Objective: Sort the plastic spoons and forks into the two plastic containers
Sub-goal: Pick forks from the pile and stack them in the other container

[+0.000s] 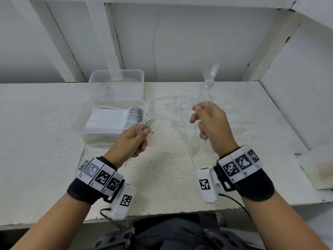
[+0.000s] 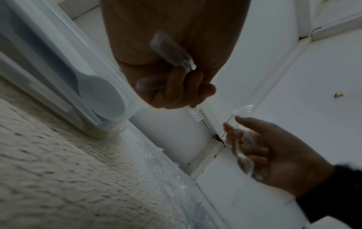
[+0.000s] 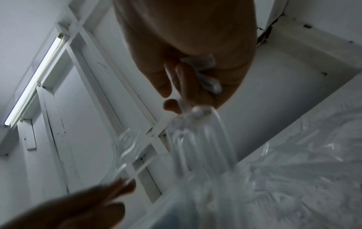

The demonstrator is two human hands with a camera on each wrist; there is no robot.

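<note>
My left hand (image 1: 141,135) grips a few clear plastic forks (image 1: 150,110) by their handles, tines pointing up beside the near container (image 1: 86,131). That container holds a neat stack of white spoons (image 1: 115,119). The far container (image 1: 117,76) stands behind it, its contents unclear. My right hand (image 1: 207,120) is raised and grips a bundle of clear utensils (image 1: 208,83) that stick up, while one clear fork (image 1: 194,148) hangs down from it. In the left wrist view, handle ends (image 2: 172,51) poke out of my left hand (image 2: 182,88). The right wrist view shows my right hand (image 3: 186,86) round the clear bundle (image 3: 197,142).
Loose clear forks lie scattered on the rough white tabletop (image 1: 162,174), between my hands (image 1: 173,109) and further right (image 1: 243,131). White panelled walls close in the back and right side. A white slab (image 1: 317,168) rests at the right edge.
</note>
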